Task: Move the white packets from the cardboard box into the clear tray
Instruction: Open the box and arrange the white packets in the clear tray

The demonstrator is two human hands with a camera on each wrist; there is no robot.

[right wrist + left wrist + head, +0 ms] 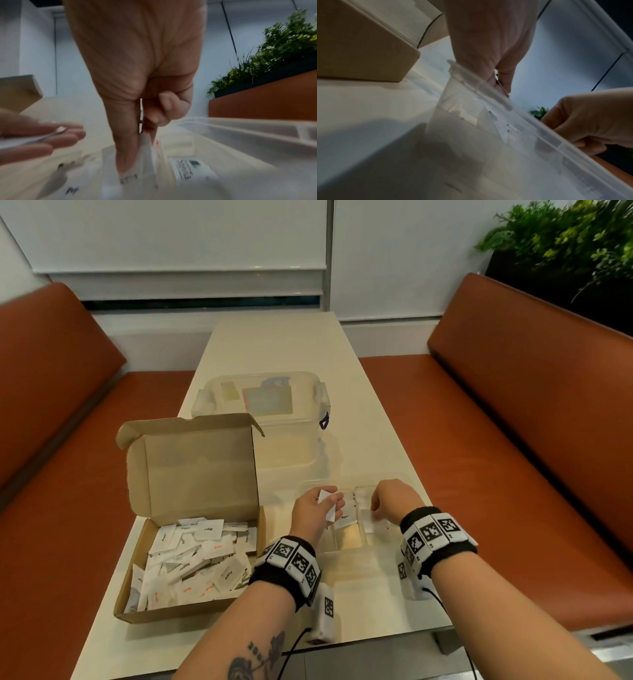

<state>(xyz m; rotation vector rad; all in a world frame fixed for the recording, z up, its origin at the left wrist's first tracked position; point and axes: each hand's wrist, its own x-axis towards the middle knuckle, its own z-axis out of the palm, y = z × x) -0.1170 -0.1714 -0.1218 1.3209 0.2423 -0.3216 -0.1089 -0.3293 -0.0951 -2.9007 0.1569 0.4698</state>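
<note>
- Head view: your left hand pinches white packets between thumb and fingers, over the left part of the tray.
- Your right hand is down in the tray's right part, fingers curled at a packet; the grip itself is hidden here.
- One "Pepper" packet lies in the tray's middle compartment.
- The box stands open to the left of the tray, lid up, with a heap of packets inside.
- A lidded tub stands behind box and tray on the table.
- Left wrist view: left hand is above the tray rim, fingers closed on a thin edge; right hand reaches over the rim; the box is at the left.
- Right wrist view: right hand pinches a packet between thumb and forefinger, low in the tray. A labelled packet lies just beside it.
- Left hand shows at the left, holding flat packets.
</note>
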